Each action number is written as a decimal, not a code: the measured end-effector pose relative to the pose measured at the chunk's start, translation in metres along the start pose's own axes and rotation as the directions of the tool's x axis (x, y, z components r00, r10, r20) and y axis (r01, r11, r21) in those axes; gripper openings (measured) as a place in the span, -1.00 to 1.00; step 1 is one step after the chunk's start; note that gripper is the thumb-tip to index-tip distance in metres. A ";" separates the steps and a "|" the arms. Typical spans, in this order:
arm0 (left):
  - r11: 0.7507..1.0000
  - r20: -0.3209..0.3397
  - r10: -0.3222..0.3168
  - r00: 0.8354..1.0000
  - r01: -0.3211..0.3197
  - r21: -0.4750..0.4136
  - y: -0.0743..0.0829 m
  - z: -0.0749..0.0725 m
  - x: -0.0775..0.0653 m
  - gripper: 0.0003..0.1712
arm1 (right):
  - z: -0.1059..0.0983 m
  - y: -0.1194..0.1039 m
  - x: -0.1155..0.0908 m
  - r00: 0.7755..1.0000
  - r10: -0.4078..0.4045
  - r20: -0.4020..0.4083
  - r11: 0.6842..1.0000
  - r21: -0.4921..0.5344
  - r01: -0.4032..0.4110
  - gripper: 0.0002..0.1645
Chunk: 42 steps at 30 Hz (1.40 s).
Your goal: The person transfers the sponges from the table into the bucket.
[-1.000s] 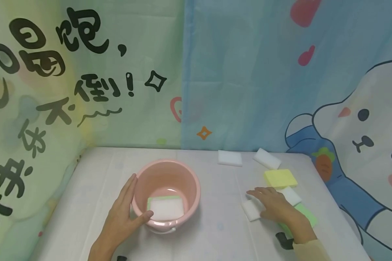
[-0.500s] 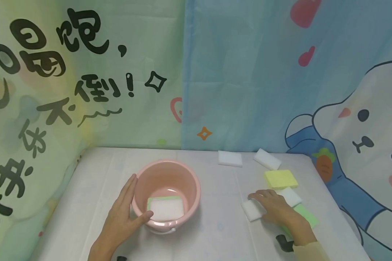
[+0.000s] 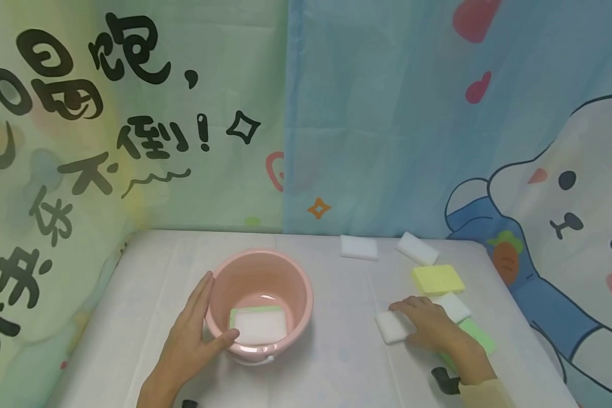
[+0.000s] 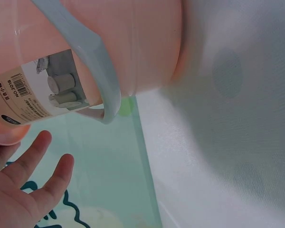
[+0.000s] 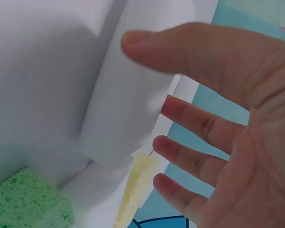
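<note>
Head view: the left hand point(image 3: 191, 334) is extended and relaxed along the side of a pink bucket point(image 3: 310, 294), thumb at its rim, nearer the tabletop's point(image 3: 341, 374) left edge than its right. Inside lies a white block point(image 3: 261, 327) over something green point(image 3: 257, 309). Toward the right edge, the right hand point(image 3: 430, 326) pinches a white sponge point(image 3: 390, 328) between thumb and fingers, beside a yellow sponge point(image 3: 437, 279) and a green sponge point(image 3: 479, 335).
</note>
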<state>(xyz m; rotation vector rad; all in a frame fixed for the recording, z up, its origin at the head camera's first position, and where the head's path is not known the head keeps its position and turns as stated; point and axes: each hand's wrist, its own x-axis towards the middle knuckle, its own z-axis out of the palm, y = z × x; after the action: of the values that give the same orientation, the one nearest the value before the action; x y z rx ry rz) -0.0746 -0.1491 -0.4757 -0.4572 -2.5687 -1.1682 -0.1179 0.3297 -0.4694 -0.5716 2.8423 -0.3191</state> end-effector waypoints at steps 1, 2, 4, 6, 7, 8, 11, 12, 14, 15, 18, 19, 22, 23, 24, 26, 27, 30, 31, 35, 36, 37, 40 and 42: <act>1.000 0.001 -0.001 1.000 0.001 0.001 0.000 0.000 0.000 0.18 | 0.000 0.000 0.000 1.000 -0.002 -0.005 1.000 -0.002 0.002 -0.29; 1.000 0.000 -0.001 1.000 0.001 0.003 0.000 0.000 0.000 0.18 | 0.000 0.000 0.001 1.000 -0.004 -0.011 1.000 -0.003 0.004 -0.29; 1.000 0.000 0.000 1.000 0.000 0.004 0.000 0.000 0.000 0.18 | -0.001 -0.002 0.001 1.000 -0.001 -0.021 1.000 -0.004 0.001 -0.28; 1.000 0.001 -0.002 1.000 0.002 0.002 0.000 0.000 0.001 0.18 | -0.003 -0.005 0.002 1.000 0.006 -0.023 1.000 -0.011 -0.006 -0.27; 1.000 0.004 -0.003 1.000 0.003 0.001 0.000 0.000 0.001 0.18 | -0.004 -0.006 0.002 1.000 0.009 -0.025 1.000 -0.016 -0.009 -0.26; 1.000 0.006 -0.005 1.000 0.005 0.001 0.000 -0.001 0.001 0.17 | -0.005 -0.008 0.001 1.000 0.012 -0.028 1.000 -0.022 -0.012 -0.26; 1.000 0.015 -0.012 1.000 0.012 0.001 0.001 -0.001 0.001 0.18 | -0.008 -0.013 0.000 0.999 0.005 -0.041 0.999 -0.053 -0.007 -0.25; 1.000 0.017 -0.011 1.000 0.011 0.003 0.001 -0.001 0.001 0.18 | -0.009 -0.015 0.000 0.999 -0.002 -0.047 0.998 -0.064 -0.001 -0.25; 1.000 0.016 -0.012 1.000 0.012 0.006 0.000 -0.001 0.001 0.18 | -0.012 -0.018 0.000 0.998 -0.004 -0.057 0.997 -0.079 -0.001 -0.25; 1.000 0.015 -0.011 1.000 0.011 0.006 0.000 0.000 0.001 0.18 | -0.013 -0.020 0.000 0.998 -0.006 -0.062 0.996 -0.086 0.001 -0.25; 1.000 0.007 -0.004 1.000 0.004 0.009 0.000 0.000 0.001 0.19 | -0.016 -0.025 0.000 0.997 -0.008 -0.074 0.994 -0.105 0.000 -0.24; 1.000 0.005 -0.004 1.000 0.004 0.009 0.000 0.000 0.001 0.19 | -0.017 -0.027 0.000 0.997 -0.009 -0.082 0.994 -0.111 0.000 -0.24; 1.000 0.001 0.003 1.000 -0.003 0.009 0.000 -0.001 0.000 0.19 | -0.020 -0.031 0.001 0.994 -0.026 -0.107 0.991 -0.130 0.012 -0.24; 1.000 0.000 0.005 1.000 -0.005 0.010 0.000 0.000 0.000 0.19 | -0.021 -0.032 0.001 0.993 -0.030 -0.115 0.991 -0.134 0.014 -0.24; 1.000 0.000 0.007 1.000 -0.007 0.011 0.001 0.000 0.000 0.19 | -0.022 -0.034 0.001 0.992 -0.034 -0.123 0.990 -0.137 0.018 -0.24; 1.000 -0.003 0.011 1.000 -0.011 0.011 0.001 0.000 0.000 0.19 | -0.025 -0.037 0.001 0.990 -0.040 -0.133 0.990 -0.140 0.021 -0.24; 1.000 -0.004 0.012 1.000 -0.012 0.011 0.000 0.000 0.000 0.19 | -0.026 -0.039 0.001 0.990 -0.043 -0.137 0.989 -0.143 0.023 -0.24; 1.000 -0.007 0.017 1.000 -0.017 0.007 0.000 0.000 0.000 0.19 | -0.030 -0.044 0.001 0.988 -0.053 -0.147 0.988 -0.151 0.031 -0.24; 1.000 -0.007 0.016 1.000 -0.016 0.004 -0.001 0.000 0.000 0.19 | -0.032 -0.046 0.001 0.988 -0.054 -0.146 0.987 -0.155 0.031 -0.24; 1.000 -0.005 0.012 1.000 -0.012 -0.007 -0.001 0.000 0.000 0.19 | -0.040 -0.055 0.003 0.990 -0.041 -0.135 0.986 -0.163 0.019 -0.23; 1.000 -0.003 0.010 1.000 -0.010 -0.009 -0.001 0.000 0.000 0.18 | -0.042 -0.057 0.003 0.991 -0.037 -0.131 0.986 -0.167 0.015 -0.23; 1.000 -0.003 0.008 1.000 -0.008 -0.011 -0.001 0.000 0.000 0.18 | -0.044 -0.059 0.003 0.991 -0.035 -0.130 0.985 -0.171 0.012 -0.23; 1.000 0.000 0.008 1.000 -0.008 -0.012 -0.001 0.000 0.000 0.18 | -0.050 -0.064 0.004 0.989 -0.049 -0.138 0.983 -0.183 0.023 -0.22; 1.000 0.001 0.008 1.000 -0.008 -0.011 -0.001 0.000 0.000 0.18 | -0.055 -0.068 0.003 0.984 -0.086 -0.154 0.979 -0.194 0.055 -0.23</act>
<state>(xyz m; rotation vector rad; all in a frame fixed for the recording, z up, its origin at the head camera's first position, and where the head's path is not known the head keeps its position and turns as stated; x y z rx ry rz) -0.0749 -0.1495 -0.4763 -0.4703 -2.5600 -1.1800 -0.1111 0.2764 -0.4009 -0.7157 3.0356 -0.1116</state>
